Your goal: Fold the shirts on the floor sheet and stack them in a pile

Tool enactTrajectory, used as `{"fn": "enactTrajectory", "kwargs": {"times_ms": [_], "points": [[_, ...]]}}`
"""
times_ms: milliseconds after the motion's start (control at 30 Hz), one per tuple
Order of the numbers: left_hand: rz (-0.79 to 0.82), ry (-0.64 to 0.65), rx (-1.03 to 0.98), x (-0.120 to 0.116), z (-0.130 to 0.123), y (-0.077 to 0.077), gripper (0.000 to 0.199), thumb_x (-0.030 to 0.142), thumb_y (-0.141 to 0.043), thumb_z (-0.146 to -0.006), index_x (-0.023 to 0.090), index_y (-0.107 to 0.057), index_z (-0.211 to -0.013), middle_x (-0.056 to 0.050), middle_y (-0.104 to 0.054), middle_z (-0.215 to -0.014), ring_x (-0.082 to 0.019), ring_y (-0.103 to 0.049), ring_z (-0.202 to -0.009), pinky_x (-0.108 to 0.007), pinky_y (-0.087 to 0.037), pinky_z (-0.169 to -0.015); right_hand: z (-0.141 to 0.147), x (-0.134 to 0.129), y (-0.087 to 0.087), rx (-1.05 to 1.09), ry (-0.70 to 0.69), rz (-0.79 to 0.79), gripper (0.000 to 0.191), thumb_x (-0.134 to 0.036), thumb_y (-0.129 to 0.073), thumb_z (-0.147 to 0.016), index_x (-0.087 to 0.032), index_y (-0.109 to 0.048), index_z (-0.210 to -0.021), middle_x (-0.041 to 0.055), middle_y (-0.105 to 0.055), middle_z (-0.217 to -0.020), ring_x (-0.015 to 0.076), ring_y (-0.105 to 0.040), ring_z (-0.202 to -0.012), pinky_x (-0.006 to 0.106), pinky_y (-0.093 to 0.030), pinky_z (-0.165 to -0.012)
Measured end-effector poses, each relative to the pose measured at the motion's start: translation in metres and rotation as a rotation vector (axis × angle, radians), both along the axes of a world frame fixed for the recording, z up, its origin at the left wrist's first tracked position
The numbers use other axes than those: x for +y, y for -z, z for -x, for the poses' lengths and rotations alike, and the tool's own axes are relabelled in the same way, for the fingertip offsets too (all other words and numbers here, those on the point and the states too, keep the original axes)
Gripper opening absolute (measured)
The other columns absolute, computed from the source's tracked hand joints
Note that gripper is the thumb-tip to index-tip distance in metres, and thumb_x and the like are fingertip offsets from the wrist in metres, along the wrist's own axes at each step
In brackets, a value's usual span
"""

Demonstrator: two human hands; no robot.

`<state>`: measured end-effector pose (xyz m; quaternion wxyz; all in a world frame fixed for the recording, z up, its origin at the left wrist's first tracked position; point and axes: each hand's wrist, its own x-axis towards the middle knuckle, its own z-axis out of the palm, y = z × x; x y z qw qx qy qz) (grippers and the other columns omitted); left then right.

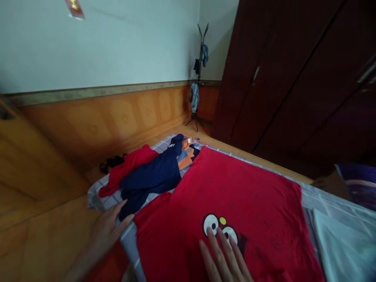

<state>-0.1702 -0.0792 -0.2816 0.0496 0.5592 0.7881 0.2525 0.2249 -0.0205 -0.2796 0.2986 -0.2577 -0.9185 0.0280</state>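
Note:
A red T-shirt (235,176) with a cartoon print of big white eyes lies spread out on the bed (323,199). My right hand (225,256) rests on the print with its fingers stretched out and apart. At the bed's left edge is my left hand (113,225), thumb and fingers apart, beside the shirt's sleeve and a dark blue garment (152,172). Nothing shows between its fingers. Whether its fingertips touch the blue cloth I cannot tell.
Another red garment (132,162) and an orange patterned one (185,156) lie by the blue one. Pale folded cloth (343,239) is at right. A coat rack (200,74) stands in the corner, beside a dark wardrobe (279,78). A purple-topped box (358,184) stands beyond the bed's right side.

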Motion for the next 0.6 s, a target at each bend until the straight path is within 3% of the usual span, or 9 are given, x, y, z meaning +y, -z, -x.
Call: {"fn": "enactTrajectory", "kwargs": {"times_ms": [100, 233, 400, 600], "points": [[0.002, -0.062, 0.102, 0.006, -0.014, -0.006, 0.059, 0.054, -0.047, -0.082, 0.013, -0.052, -0.124, -0.014, -0.062, -0.116, -0.03, -0.057, -0.11, -0.046, -0.044, -0.095, 0.055, -0.002, -0.03, -0.113, -0.144, 0.003, 0.088, -0.054, -0.06, -0.08, -0.015, -0.022, -0.148, 0.0184, -0.03, -0.147, 0.0409, -0.033, -0.132, 0.056, -0.045, -0.096], [0.059, -0.162, 0.202, 0.016, -0.018, -0.011, 0.058, 0.052, -0.05, -0.083, 0.012, -0.052, -0.125, -0.014, -0.064, -0.104, -0.03, -0.058, -0.101, -0.044, -0.044, -0.09, 0.102, -0.008, -0.034, -0.271, -0.156, 0.173, 0.081, -0.055, -0.055, -0.083, -0.014, -0.026, -0.147, 0.0163, -0.021, -0.151, 0.0373, -0.016, -0.139, 0.055, -0.031, -0.108], [0.101, -0.117, 0.229, 0.029, -0.019, -0.019, 0.032, 0.039, -0.054, -0.085, 0.017, -0.063, -0.105, -0.009, -0.064, -0.098, -0.026, -0.06, -0.096, -0.038, -0.046, -0.086, 0.115, 0.002, -0.015, -0.331, -0.156, 0.309, 0.072, -0.052, -0.052, -0.087, -0.011, -0.034, -0.143, 0.0162, -0.026, -0.15, 0.033, -0.017, -0.14, 0.054, -0.022, -0.112], [-0.147, -0.058, 0.252, 0.036, -0.037, -0.035, 0.023, 0.032, -0.051, -0.088, 0.02, -0.063, -0.104, -0.008, -0.058, -0.104, -0.024, -0.055, -0.102, -0.036, -0.042, -0.091, 0.107, 0.001, -0.015, -0.242, -0.122, 0.268, 0.071, -0.045, -0.06, -0.083, -0.011, -0.038, -0.141, 0.0181, -0.024, -0.151, 0.0343, -0.014, -0.14, 0.056, -0.024, -0.111]]}}
